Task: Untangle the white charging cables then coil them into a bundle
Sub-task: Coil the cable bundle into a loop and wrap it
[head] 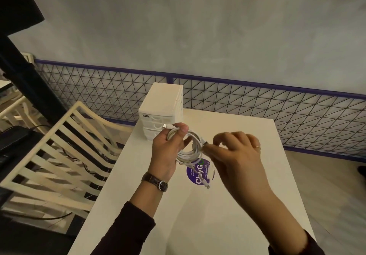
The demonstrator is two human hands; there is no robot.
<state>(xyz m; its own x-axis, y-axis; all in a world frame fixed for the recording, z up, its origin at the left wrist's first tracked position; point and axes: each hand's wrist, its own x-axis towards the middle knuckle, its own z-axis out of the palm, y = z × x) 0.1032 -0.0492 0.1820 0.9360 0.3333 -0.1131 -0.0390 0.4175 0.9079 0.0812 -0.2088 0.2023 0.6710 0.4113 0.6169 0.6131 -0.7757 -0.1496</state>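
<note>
The white charging cables [190, 155] are wound into a round coil that is held in the air above the table [257, 195], between the two hands. The left hand [168, 150] grips the coil's left side, with its fingers curled through the loop from behind and its thumb pressed over the strands at the top. A connector [164, 125] sticks out to the left just past that thumb.

The right hand [235, 151] is at the coil's right edge. Its fingers are curled and its thumb and forefinger pinch the strands there, though the fingertips are a little blurred. A loose end [201, 177] hangs from the bottom of the coil. It runs down across a round purple sticker [206, 164] on the table and ends in a second plug.

There is a dark-strapped watch [156, 181] on the left wrist and a thin ring [258, 147] on a finger of the right hand. Both forearms wear dark sleeves.

A small white drawer unit [162, 106] stands at the table's far left corner, just behind the left hand. A cream slatted chair [69, 146] stands to the left of the table. A black wire mesh fence [257, 104] with a purple frame runs along the wall beyond.
</note>
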